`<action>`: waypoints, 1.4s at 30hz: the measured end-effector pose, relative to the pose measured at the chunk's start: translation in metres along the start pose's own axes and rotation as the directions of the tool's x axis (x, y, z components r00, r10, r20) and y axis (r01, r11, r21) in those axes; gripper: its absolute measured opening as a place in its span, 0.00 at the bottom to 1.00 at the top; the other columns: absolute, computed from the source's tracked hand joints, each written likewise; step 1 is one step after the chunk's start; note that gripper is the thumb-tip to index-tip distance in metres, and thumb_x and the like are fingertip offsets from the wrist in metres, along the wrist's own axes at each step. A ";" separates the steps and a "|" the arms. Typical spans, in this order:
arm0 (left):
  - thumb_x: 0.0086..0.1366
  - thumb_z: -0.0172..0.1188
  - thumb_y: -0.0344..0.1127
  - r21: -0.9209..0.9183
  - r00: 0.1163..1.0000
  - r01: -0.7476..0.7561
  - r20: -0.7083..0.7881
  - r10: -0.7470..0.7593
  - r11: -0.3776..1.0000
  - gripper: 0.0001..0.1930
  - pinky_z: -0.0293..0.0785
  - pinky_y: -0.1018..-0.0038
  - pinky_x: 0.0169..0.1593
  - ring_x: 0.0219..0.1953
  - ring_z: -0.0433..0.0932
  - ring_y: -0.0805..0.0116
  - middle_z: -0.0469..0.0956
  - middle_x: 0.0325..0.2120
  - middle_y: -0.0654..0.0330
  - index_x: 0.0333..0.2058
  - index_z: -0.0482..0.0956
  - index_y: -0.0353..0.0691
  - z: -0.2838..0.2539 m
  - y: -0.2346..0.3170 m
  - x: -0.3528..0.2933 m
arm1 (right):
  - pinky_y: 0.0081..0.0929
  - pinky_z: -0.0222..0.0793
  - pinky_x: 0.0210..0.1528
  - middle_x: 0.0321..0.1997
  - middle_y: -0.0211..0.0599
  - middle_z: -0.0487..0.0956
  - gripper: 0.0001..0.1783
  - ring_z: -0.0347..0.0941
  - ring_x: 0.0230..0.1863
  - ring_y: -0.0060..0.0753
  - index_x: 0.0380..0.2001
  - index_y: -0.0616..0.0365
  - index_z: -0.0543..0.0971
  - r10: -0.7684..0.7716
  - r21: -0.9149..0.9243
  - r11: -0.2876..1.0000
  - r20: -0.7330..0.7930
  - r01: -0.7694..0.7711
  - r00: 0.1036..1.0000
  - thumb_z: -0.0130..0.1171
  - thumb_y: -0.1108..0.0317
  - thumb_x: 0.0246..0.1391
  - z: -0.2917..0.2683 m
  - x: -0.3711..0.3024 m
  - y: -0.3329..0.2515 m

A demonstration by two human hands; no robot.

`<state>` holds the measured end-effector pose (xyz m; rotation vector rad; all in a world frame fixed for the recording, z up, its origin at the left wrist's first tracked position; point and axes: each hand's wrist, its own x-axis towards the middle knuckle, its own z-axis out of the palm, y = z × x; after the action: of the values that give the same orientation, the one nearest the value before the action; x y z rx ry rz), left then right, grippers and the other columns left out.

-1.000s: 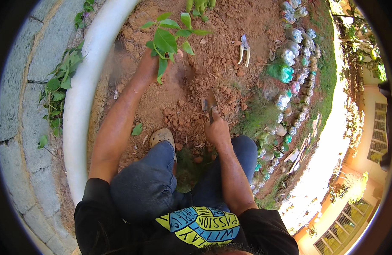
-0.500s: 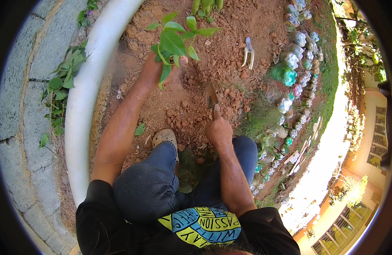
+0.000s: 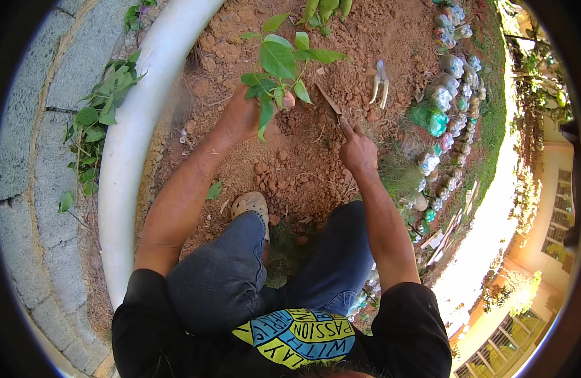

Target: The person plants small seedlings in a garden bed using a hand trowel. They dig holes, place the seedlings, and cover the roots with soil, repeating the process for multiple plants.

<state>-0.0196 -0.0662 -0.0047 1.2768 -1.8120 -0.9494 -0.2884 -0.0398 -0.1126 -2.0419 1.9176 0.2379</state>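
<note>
In the middle of the scene, a bed of reddish-brown soil [image 3: 303, 157] is spread from near to far, strewn with small clods. Along its left side it is bounded by a curved white border [image 3: 129, 170], beyond which grey paving stones [image 3: 32, 145] are laid, with leafy weeds [image 3: 92, 132] grown against the border. On the right, the bed is edged by a row of upturned bottles [image 3: 451, 107], clear, green and pink, pushed into the ground, and a strip of grass [image 3: 492, 120] is seen past them. At the near edge, bent knees in blue jeans [image 3: 240, 271] are seen, with a beige shoe [image 3: 252, 205] planted on the soil between them.

A young plant [image 3: 281, 66] with broad green leaves is held upright over the soil, left of centre and toward the far side. Its lower stem is gripped by the left hand [image 3: 243, 116], which is clenched around it. To the right, a narrow tool with a flat blade [image 3: 330, 101] is grasped by the right hand [image 3: 358, 150], closed on the handle; the blade is angled toward the far left, its tip near the plant's leaves. Whether the tip touches the soil cannot be told. Farther off, to the right of the blade, a small pale two-pronged tool [image 3: 380, 82] is left lying on the soil.
</note>
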 end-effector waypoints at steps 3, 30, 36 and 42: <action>0.66 0.62 0.53 -0.073 1.000 -0.005 0.001 0.005 0.997 0.21 0.73 0.63 0.36 0.29 0.75 0.63 0.76 0.26 0.59 0.41 0.78 0.39 -0.001 -0.007 0.007 | 0.44 0.79 0.49 0.63 0.44 0.71 0.43 0.75 0.56 0.50 0.71 0.33 0.57 0.002 0.045 0.999 0.017 -0.003 1.000 0.52 0.76 0.53 -0.008 0.006 0.002; 0.64 0.64 0.42 0.169 1.000 0.031 -0.009 -0.030 0.985 0.13 0.77 0.61 0.42 0.36 0.80 0.62 0.81 0.33 0.56 0.40 0.82 0.38 -0.013 -0.025 0.016 | 0.39 0.81 0.44 0.56 0.42 0.76 0.38 0.80 0.46 0.44 0.68 0.33 0.64 -0.130 0.011 0.991 -0.094 0.132 0.987 0.53 0.74 0.54 -0.034 0.061 -0.029; 0.66 0.64 0.49 0.047 0.995 -0.069 -0.067 0.072 0.997 0.19 0.78 0.65 0.40 0.35 0.82 0.66 0.83 0.30 0.56 0.37 0.81 0.36 -0.016 -0.032 0.021 | 0.42 0.80 0.50 0.65 0.42 0.71 0.42 0.80 0.49 0.45 0.71 0.25 0.58 -0.259 -0.172 0.945 0.121 0.278 0.958 0.52 0.74 0.56 -0.010 0.051 -0.040; 0.65 0.65 0.47 0.161 0.996 -0.006 -0.087 0.020 0.987 0.17 0.77 0.67 0.37 0.31 0.81 0.67 0.81 0.26 0.58 0.37 0.81 0.36 -0.018 -0.045 0.014 | 0.46 0.79 0.46 0.53 0.38 0.77 0.41 0.80 0.47 0.42 0.67 0.27 0.66 -0.231 -0.102 0.969 -0.078 0.223 0.970 0.54 0.74 0.51 -0.028 0.074 -0.020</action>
<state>0.0115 -0.0928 -0.0336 1.3811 -1.8560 -0.7394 -0.2657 -0.1183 -0.1093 -2.3479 1.7298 0.1851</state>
